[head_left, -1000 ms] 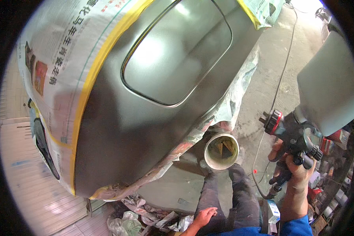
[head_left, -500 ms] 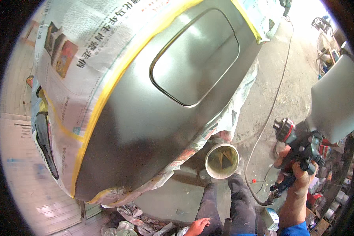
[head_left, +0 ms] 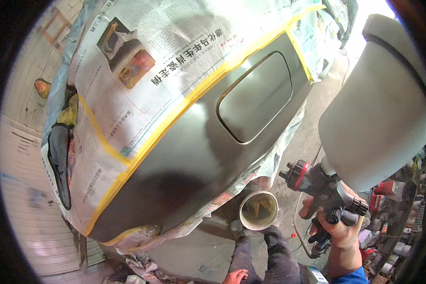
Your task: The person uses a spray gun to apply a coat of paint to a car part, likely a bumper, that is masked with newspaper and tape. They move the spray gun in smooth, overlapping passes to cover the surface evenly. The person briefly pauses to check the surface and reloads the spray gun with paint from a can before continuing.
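My right hand [head_left: 341, 233] is closed around the handle of a black spray gun [head_left: 323, 187]. A large whitish paint cup [head_left: 374, 109] stands tilted on top of the gun. The nozzle, ringed in red, faces left toward a grey car body panel [head_left: 184, 175], apart from it. A rounded fuel flap [head_left: 256, 97] is set in that panel. Newspaper [head_left: 175, 52] covers the bodywork above, edged with yellow masking tape [head_left: 149, 135]. Low in view, my left hand [head_left: 237, 276] lies on my thigh, fingers stretched out and holding nothing visible.
A round bucket [head_left: 259, 227] stands on the floor by my feet, with pointed pieces inside. An air hose [head_left: 296, 220] runs across the floor near the gun. Cans and boxes [head_left: 397, 236] crowd the right side. Crumpled plastic [head_left: 142, 270] lies at lower left.
My right hand has raised the spray gun and brought it left, closer to the view, so the cup looks much larger. The view has shifted, showing more newspaper. My left hand stays low.
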`<state>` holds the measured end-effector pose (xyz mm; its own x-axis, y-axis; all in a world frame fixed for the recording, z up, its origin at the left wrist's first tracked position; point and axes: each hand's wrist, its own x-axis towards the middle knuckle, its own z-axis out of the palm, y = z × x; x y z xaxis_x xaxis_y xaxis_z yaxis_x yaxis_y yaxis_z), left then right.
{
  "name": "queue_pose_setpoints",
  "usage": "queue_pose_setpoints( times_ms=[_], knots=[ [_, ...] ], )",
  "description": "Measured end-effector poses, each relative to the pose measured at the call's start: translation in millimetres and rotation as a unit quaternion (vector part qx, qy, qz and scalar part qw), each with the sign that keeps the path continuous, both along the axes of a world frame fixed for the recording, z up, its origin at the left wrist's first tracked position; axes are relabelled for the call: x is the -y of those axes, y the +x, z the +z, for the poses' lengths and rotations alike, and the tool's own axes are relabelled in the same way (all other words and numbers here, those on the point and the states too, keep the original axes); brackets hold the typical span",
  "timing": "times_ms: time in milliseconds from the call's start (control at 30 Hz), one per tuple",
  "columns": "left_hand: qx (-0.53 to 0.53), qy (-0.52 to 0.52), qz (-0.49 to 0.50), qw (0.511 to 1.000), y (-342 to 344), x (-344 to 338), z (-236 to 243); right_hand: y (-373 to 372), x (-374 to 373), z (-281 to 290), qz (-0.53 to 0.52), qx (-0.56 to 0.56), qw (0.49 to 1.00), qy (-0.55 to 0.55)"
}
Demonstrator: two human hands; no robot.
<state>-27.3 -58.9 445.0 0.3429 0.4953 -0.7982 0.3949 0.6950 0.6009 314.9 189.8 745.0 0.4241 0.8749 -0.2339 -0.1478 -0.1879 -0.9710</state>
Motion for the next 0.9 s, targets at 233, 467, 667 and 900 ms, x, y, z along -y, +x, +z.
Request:
queue_pose_setpoints(
  times_ms=[233, 467, 667, 900],
  knots=[
    [0.014, 0.017, -0.001, 1.000, -18, 7, -5, -3, 6, 0, 0.006, -0.002, 1.000, 0.021],
    [-0.051, -0.007, 0.019, 0.998, -23, -1, 7, 29, 16, -31, -0.010, -0.120, 0.993, -0.005],
    [-0.152, -0.013, 0.011, 0.988, 20, -25, 48, 88, 5, -78, 0.038, -0.218, 0.974, -0.054],
    [-0.148, 0.031, -0.068, 0.986, 80, -46, 66, 134, -6, -108, 0.032, -0.263, 0.961, -0.082]
  ],
)
